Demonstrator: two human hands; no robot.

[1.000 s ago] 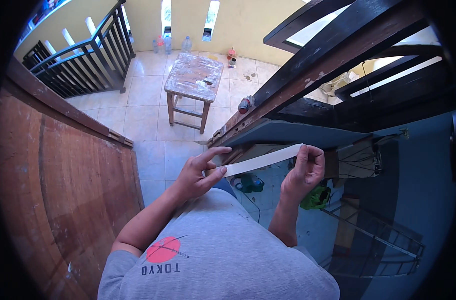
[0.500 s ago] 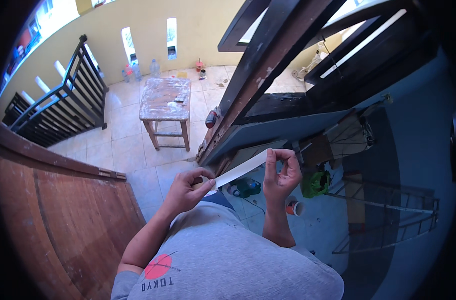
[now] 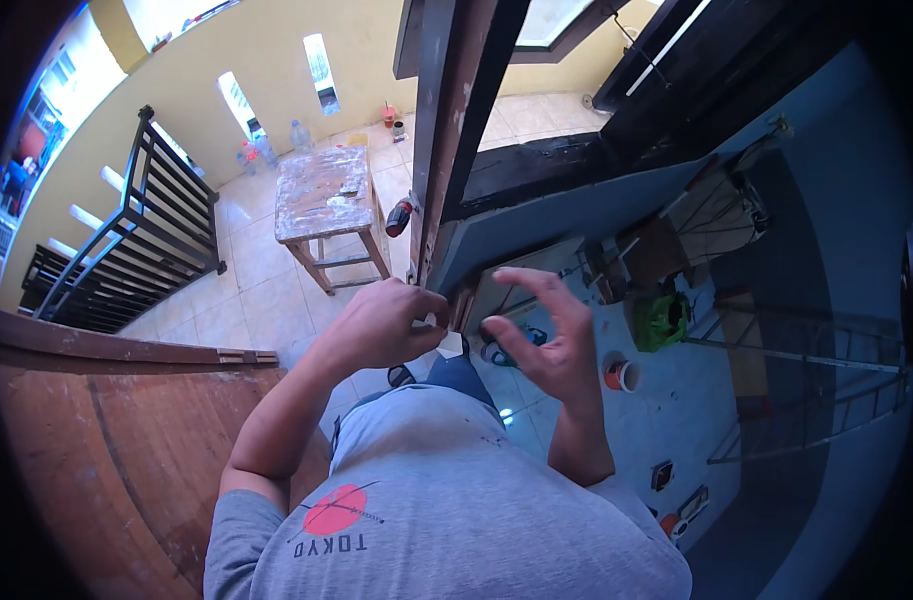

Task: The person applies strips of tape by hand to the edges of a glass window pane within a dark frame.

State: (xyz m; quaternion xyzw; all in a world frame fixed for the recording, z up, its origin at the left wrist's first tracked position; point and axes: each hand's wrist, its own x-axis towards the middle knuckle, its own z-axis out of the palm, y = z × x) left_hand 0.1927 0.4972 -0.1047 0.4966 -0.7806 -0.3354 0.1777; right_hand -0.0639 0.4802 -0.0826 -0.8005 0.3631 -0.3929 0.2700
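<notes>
My left hand is closed, its fingers curled round a pale strip that looks like masking tape. A short white end of the strip shows below the fingertips; the rest is hidden by the hand. To its right, my right hand is open, thumb and forefinger spread wide with nothing visible between them. Both hands are raised in front of my body, close to the upright brown door frame post. A dark and red lock or handle piece is fixed on that post.
A paint-stained wooden stool stands on the tiles beyond the doorway, near a black metal gate. A wooden door is at my left. On the right are a green bag, a paint bucket and a ladder.
The strip was stretched between both hands; my right hand has let go and its fingers have spread. My left hand has moved up and right. The view has shifted, bringing the post closer.
</notes>
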